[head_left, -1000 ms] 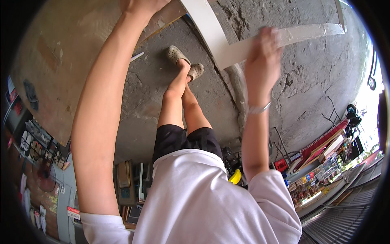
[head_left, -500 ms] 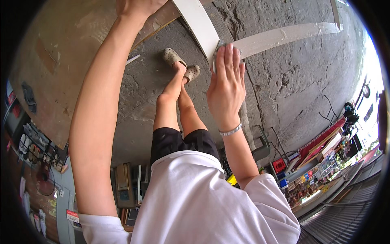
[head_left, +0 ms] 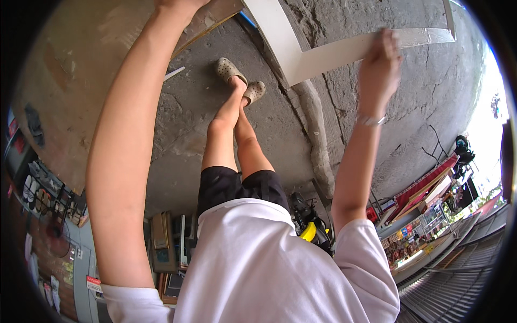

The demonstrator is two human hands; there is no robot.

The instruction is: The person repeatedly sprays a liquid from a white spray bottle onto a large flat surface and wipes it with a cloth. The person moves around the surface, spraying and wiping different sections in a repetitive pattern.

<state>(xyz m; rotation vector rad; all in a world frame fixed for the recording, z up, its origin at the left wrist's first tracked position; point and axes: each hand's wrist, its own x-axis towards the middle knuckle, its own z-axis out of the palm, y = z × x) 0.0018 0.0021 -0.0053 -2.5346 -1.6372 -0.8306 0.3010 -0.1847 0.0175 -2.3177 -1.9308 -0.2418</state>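
Observation:
A white flat frame [head_left: 277, 46] with a squared corner lies out ahead of me, over the concrete floor. My right hand [head_left: 379, 67] is on its long right-hand strip, partway between the near corner and the far right corner. Motion smears the fingers, and whatever lies under them is hidden. Beyond that hand the strip looks shiny and uneven, while the part toward the near corner looks smooth and matte. My left hand [head_left: 182, 3] is cut off by the top edge, left of the frame, so its fingers do not show.
A brown board [head_left: 202, 35] stretches across the upper left. Cracked concrete floor [head_left: 420, 91] surrounds the frame. My feet in beige clogs [head_left: 230, 71] stand close by. A thin white stick [head_left: 174, 74] lies left of them. A blue rod [head_left: 247, 20] shows beside the frame.
My right hand has slid from the near corner rightward along the strip. The corner it covered is now visible, and the strip behind it looks smoother. My left hand has shifted slightly.

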